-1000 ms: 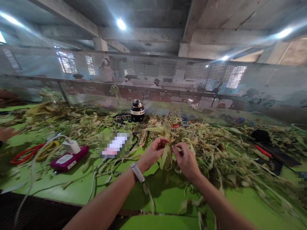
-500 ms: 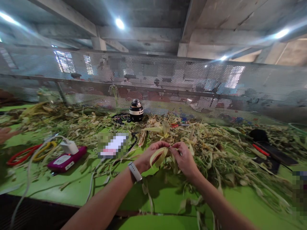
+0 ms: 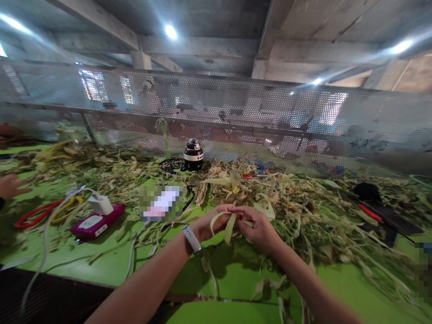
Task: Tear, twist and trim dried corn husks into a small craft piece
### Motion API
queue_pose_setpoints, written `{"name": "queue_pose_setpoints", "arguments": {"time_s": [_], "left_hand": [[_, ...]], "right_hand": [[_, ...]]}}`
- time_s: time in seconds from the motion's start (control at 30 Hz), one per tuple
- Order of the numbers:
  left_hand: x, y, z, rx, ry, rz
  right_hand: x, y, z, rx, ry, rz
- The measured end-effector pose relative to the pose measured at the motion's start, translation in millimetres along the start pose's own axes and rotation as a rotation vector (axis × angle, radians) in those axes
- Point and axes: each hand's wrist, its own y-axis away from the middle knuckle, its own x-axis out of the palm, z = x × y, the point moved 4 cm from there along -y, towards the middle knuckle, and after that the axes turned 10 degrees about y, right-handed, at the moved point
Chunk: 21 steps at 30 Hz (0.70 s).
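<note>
My left hand [image 3: 211, 222], with a grey-white band [image 3: 191, 240] on its wrist, is closed on a pale yellow-green strip of withered leaf [image 3: 230, 229] that hangs in curls below the fingers. My right hand [image 3: 259, 227] meets it fingertip to fingertip, pinched at the same spot. What exactly lies between the right fingertips is hidden. Both hands are just above the green table [image 3: 222, 267]. Right behind them lies a heap of dried, tangled leaves and stems [image 3: 286, 202].
A black jar-like device [image 3: 193, 155] stands before a perforated metal screen [image 3: 216, 112]. On the left are a phone [image 3: 164, 202], a purple power strip [image 3: 89, 227] with a white plug, and a red cable [image 3: 33, 215]. Another person's hand [image 3: 11, 185] reaches in at the left edge.
My hands have come closer together, and the right fingers now overlap the left fingertips. The leaf strip hangs lower and narrower. The other person's hand has shifted slightly.
</note>
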Motion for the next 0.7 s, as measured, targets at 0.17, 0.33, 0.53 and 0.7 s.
{"name": "queue_pose_setpoints", "arguments": {"time_s": [0.17,0.33,0.53,0.7], "left_hand": [[-4.8,0.5,3.7,-0.129,-0.05,0.011],[-7.8,-2.7,2.3,-0.048,-0.141,-0.021],[-6.0,-4.0,1.4,-0.021,-0.2,-0.051],[-2.0,-1.7,-1.3,-0.018,-0.259,-0.042]], "right_hand": [[11.2,0.2,-14.2,0.125,-0.123,-0.003],[20.4,1.0,-19.7,0.388,-0.49,-0.06],[14.8,4.6,-18.2,0.553,-0.641,-0.33],[15.4,2.8,-14.7,0.594,-0.687,-0.317]]}}
